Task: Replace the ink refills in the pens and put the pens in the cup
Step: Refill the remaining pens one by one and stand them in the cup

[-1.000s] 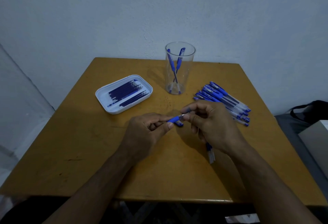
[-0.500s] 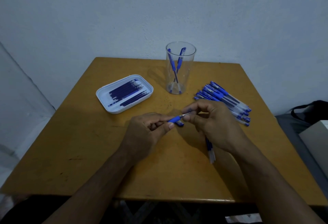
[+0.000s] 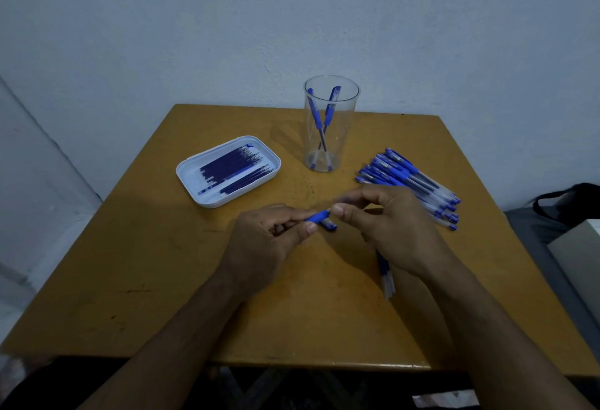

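Head view, single frame. The left hand is gripping a blue pen section above the middle of the table; its fingers are curling round the piece, thumb on top, with the blue end sticking out toward 3 o'clock. The right hand is meeting that end, its thumb and forefinger pinching at the tip; what lies between them is too small to tell. A small blue cap is lying on the table just beneath the blue end. A clear pen barrel is showing below the right hand toward 6 o'clock; whether the hand is holding it or it is lying on the table cannot be told.

The clear cup is standing upright at 12 o'clock from the hands, holding two blue pens that are crossing inside it. A pile of blue pens is lying at 2 o'clock, partly behind the right hand. A white tray is sitting at 10 o'clock, carrying dark ink refills in rough rows.

No brand, label or writing is legible on any item. A dark bag and a pale box are sitting off the table at 3 o'clock.
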Demonstrator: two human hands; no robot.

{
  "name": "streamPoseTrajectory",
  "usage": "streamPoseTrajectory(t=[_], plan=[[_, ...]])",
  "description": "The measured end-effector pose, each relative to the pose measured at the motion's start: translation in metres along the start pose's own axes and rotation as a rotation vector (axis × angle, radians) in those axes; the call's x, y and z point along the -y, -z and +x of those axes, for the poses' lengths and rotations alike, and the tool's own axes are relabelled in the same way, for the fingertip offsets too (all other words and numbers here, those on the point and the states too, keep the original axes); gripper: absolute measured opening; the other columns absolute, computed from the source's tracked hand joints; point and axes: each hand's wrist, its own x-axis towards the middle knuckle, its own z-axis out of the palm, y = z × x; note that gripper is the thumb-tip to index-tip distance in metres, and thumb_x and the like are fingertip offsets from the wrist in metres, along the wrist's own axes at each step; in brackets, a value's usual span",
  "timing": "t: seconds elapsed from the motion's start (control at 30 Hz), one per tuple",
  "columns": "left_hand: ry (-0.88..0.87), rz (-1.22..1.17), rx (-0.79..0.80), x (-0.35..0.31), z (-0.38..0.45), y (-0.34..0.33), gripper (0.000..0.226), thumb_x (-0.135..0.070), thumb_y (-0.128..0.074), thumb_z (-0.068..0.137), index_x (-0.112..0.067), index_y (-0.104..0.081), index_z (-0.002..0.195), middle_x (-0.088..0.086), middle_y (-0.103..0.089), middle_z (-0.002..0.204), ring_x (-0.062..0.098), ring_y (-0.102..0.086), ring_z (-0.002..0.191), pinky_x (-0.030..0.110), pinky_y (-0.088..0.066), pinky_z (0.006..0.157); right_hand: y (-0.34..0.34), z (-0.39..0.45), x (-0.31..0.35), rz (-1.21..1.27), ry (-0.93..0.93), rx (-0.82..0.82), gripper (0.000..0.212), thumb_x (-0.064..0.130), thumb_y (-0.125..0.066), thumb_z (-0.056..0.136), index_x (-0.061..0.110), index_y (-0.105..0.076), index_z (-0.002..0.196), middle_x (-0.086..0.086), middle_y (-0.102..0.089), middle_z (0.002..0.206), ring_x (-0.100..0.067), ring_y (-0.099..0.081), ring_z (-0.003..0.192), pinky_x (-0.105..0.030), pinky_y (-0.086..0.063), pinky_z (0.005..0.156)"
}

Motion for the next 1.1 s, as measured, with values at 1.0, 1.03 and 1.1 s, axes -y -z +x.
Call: streamPoseTrajectory(t=[1.0,1.03,1.1], plan=[[0.153,-0.101,-0.195,0.001,0.003,-0.002,0.012,-0.027,-0.069,0.095,-0.030,-0.071,0.107,-0.001,-0.072,0.075,0.006,-0.064,0.065,0.022,-0.051,0.062,-0.044,0.002,0.000,-0.635,-0.055,-0.006,0.014,0.033,-0.057,0.101,0.026,-0.062,0.111,0.007,-0.049,0.102,-0.010,-0.051,0.084,-0.028,-0.048,0.072],[0.148,-0.101,-0.191,0.001,0.003,-0.002,0.013,-0.027,-0.069,0.095,-0.031,-0.071,0.107,-0.001,-0.072,0.076,0.007,-0.065,0.067,0.021,-0.051,0.062,-0.042,0.003,0.001,-0.593,-0.044,-0.011,0.011,0.030,-0.058,0.100,0.026,-0.062,0.109,0.007,-0.054,0.101,-0.010,-0.053,0.086,-0.028,-0.050,0.074],[0.140,-0.106,-0.186,0.002,0.001,-0.001,0.013,-0.027,-0.069,0.094,-0.031,-0.071,0.107,-0.001,-0.072,0.077,0.009,-0.067,0.069,0.021,-0.051,0.062,-0.039,0.003,0.000,-0.466,-0.013,-0.043,0.008,0.026,-0.062,0.098,0.026,-0.065,0.106,0.008,-0.059,0.100,-0.007,-0.056,0.089,-0.024,-0.050,0.075]])
